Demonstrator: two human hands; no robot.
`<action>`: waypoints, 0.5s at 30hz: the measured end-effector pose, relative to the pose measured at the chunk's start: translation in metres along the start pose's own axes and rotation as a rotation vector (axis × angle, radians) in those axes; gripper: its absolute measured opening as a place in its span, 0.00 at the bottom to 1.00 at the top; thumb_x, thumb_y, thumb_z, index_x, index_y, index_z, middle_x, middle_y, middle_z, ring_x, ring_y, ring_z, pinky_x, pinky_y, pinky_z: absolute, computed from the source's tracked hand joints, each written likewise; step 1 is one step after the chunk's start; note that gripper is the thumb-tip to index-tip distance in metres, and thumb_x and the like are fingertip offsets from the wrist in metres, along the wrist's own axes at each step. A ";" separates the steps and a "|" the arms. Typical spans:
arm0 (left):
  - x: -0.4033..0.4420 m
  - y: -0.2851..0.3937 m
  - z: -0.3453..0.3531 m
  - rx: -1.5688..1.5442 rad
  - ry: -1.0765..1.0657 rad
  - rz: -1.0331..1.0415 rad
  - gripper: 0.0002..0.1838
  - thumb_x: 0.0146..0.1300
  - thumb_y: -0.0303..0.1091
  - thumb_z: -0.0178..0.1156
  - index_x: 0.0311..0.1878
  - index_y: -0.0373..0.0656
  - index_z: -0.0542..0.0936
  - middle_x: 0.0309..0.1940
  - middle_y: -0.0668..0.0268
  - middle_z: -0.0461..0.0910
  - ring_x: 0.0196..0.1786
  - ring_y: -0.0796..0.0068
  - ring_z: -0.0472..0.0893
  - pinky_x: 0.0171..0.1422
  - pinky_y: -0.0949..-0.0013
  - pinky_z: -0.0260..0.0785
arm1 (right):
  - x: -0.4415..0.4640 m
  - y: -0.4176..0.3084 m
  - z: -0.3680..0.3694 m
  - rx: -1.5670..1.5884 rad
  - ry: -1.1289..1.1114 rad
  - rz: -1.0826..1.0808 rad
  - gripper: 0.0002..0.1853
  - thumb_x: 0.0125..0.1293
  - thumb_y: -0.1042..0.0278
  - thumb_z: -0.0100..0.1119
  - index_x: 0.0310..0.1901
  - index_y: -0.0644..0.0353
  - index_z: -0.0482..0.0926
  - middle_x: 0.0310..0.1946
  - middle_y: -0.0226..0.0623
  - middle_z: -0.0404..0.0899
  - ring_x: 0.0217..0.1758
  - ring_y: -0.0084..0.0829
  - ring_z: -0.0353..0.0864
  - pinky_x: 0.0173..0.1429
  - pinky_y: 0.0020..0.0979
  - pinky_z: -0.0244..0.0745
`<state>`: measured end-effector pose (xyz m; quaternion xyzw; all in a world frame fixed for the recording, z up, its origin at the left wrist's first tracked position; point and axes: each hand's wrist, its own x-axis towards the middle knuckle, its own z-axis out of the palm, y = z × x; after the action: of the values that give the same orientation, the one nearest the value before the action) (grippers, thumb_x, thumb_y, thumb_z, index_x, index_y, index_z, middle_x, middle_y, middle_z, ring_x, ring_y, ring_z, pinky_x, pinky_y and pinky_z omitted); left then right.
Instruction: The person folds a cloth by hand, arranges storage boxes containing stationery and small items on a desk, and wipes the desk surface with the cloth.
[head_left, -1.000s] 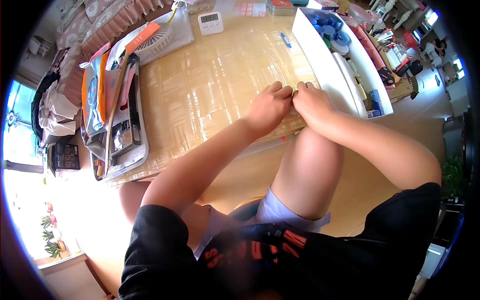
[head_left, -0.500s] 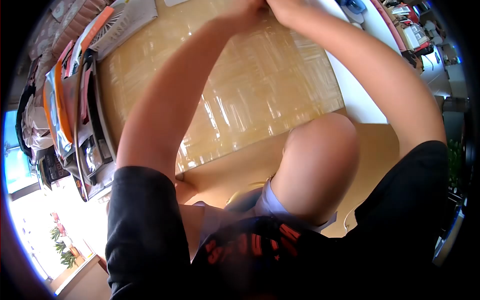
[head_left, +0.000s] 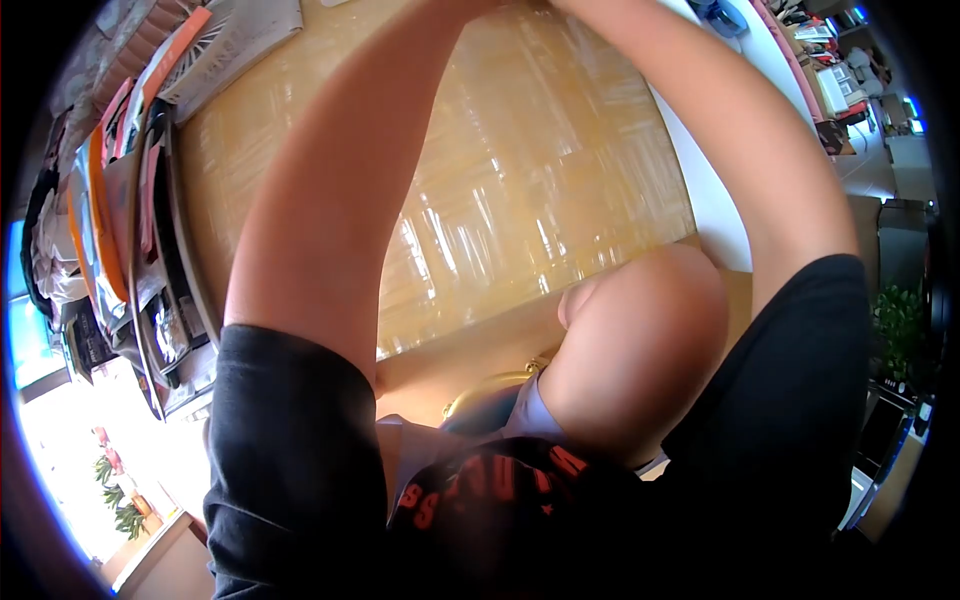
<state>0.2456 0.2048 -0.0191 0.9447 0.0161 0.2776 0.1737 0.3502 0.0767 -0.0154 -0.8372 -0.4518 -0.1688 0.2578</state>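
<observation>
Both of my forearms stretch forward over a tan, glossy tabletop [head_left: 520, 190] with a streaky reflective covering. The left forearm [head_left: 330, 190] and the right forearm [head_left: 740, 110] come together at the top edge of the view. Past the wrists, my hands are cut off by that edge, so neither the fingers nor anything in them can be seen. The tabletop lies beneath the arms.
A rack of bags and folders [head_left: 110, 230] stands along the left side, near a white plastic basket [head_left: 225, 50]. On the right are a white surface [head_left: 715, 200] and a blue container [head_left: 720, 17]. My raised knee [head_left: 650, 330] is by the table's near edge.
The view has shifted slightly, and both arms sit higher in it. My hands, partly visible and blurred at the top before, have passed out of the frame.
</observation>
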 end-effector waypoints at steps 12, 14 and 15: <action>-0.231 0.122 -0.128 -0.072 -0.001 0.325 0.05 0.49 0.24 0.62 0.29 0.41 0.76 0.34 0.59 0.74 0.41 0.55 0.76 0.49 0.54 0.71 | -0.198 -0.173 -0.137 -0.286 -0.437 -0.547 0.02 0.55 0.76 0.62 0.31 0.62 0.82 0.41 0.42 0.79 0.51 0.42 0.80 0.44 0.41 0.83; -0.274 0.148 -0.157 -0.035 -0.099 0.285 0.04 0.52 0.25 0.62 0.32 0.43 0.81 0.35 0.63 0.75 0.43 0.60 0.77 0.50 0.58 0.72 | -0.226 -0.198 -0.156 -0.186 -0.461 -0.618 0.03 0.51 0.77 0.64 0.29 0.63 0.81 0.40 0.41 0.78 0.51 0.41 0.80 0.44 0.39 0.83; -0.289 0.157 -0.169 -0.026 -0.107 0.287 0.04 0.52 0.26 0.62 0.33 0.43 0.81 0.35 0.63 0.75 0.43 0.61 0.77 0.50 0.59 0.72 | -0.233 -0.210 -0.165 -0.159 -0.513 -0.624 0.04 0.50 0.78 0.64 0.29 0.63 0.81 0.40 0.41 0.78 0.51 0.40 0.80 0.44 0.38 0.83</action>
<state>-0.0985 0.0748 0.0163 0.9485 -0.1317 0.2491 0.1449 0.0398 -0.0793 0.0567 -0.6922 -0.7193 -0.0589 0.0078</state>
